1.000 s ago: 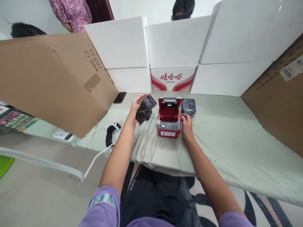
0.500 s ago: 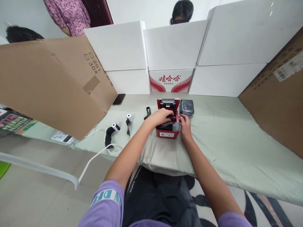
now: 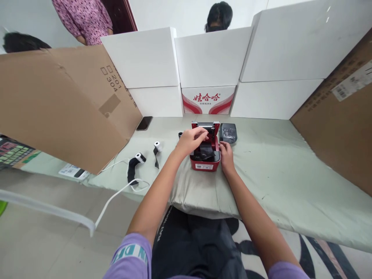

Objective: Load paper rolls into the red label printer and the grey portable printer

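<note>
A small red and black receipt printer [image 3: 204,166] stands in front of me with its lid raised. A dark strip [image 3: 207,151] lies over its front edge. My left hand [image 3: 190,142] is above the printer's open bay, in front of the raised lid. Its fingers are loosely bent with the thumb apart, and nothing shows in them. My right hand [image 3: 227,154] grips the printer's right side, fingers curled against the casing. Behind that hand sits a dark wrapped block [image 3: 228,133]. A dark roll [image 3: 180,135] is mostly hidden behind my left hand.
Two small rolls with dark tails, one nearer [image 3: 140,157] and one farther [image 3: 157,146], lie left on the cloth-covered table [image 3: 276,174]. A white cable [image 3: 116,193] hangs over the edge. A phone [image 3: 144,123] lies by the cardboard panel [image 3: 66,104]. White boxes [image 3: 154,58] wall the back.
My left hand has risen out of the printer's bay toward the raised lid, uncovering the dark strip at the front. My right hand stays at the printer's side.
</note>
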Motion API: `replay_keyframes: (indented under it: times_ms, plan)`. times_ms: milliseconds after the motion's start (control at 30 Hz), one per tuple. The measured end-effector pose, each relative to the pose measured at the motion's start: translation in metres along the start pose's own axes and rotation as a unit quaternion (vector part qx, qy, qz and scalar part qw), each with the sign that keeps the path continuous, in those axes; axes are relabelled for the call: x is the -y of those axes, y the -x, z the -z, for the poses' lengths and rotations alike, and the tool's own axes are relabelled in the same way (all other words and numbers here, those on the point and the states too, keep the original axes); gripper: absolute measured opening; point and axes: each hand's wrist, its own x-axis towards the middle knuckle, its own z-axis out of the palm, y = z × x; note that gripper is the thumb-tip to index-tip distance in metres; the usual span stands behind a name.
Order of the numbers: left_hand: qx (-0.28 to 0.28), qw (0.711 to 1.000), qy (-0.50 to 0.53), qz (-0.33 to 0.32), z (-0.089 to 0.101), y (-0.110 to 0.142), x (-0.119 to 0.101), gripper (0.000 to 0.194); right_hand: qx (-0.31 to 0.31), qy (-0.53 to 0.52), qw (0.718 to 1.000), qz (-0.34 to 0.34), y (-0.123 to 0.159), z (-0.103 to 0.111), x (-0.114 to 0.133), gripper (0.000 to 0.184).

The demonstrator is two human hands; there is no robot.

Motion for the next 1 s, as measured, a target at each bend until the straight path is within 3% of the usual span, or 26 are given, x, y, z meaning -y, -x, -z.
replay_keyframes:
  times_ms: [167, 233, 333, 433, 567, 700, 867, 1000]
  plan:
    - [0.147, 0.977, -0.150, -0.043, 0.006, 0.022, -0.025, 0.042, -0.003, -0.005, 1.000, 0.002, 0.000, 0.000, 0.002, 0.037]
    - [0.159, 0.960, -0.219, -0.071, 0.002, 0.031, -0.025, 0.038, 0.000, -0.011, 1.000, -0.002, 0.000, 0.000, 0.000, 0.040]
    - [0.121, 0.955, -0.248, -0.106, -0.006, 0.045, -0.017, 0.023, 0.008, -0.024, 1.000, -0.006, 0.001, 0.000, -0.003, 0.043]
    - [0.058, 0.958, -0.246, -0.134, -0.011, 0.058, -0.006, 0.028, 0.019, -0.022, 0.999, 0.025, 0.005, 0.008, 0.005, 0.042]
    - [0.004, 0.953, -0.255, -0.162, -0.017, 0.069, 0.002, 0.030, 0.045, -0.017, 0.996, 0.074, -0.001, 0.019, 0.039, 0.043]
    - [-0.042, 0.948, -0.266, -0.167, -0.025, 0.071, 0.004, 0.030, 0.058, -0.026, 0.996, 0.058, -0.032, 0.004, 0.067, 0.048]
    - [-0.098, 0.951, -0.252, -0.150, -0.036, 0.070, 0.006, 0.032, 0.074, -0.028, 0.994, 0.076, -0.056, -0.029, 0.058, 0.034]
    - [-0.124, 0.958, -0.227, -0.127, -0.041, 0.060, 0.007, 0.034, 0.098, -0.095, 0.981, 0.141, -0.045, -0.029, 0.039, 0.025]
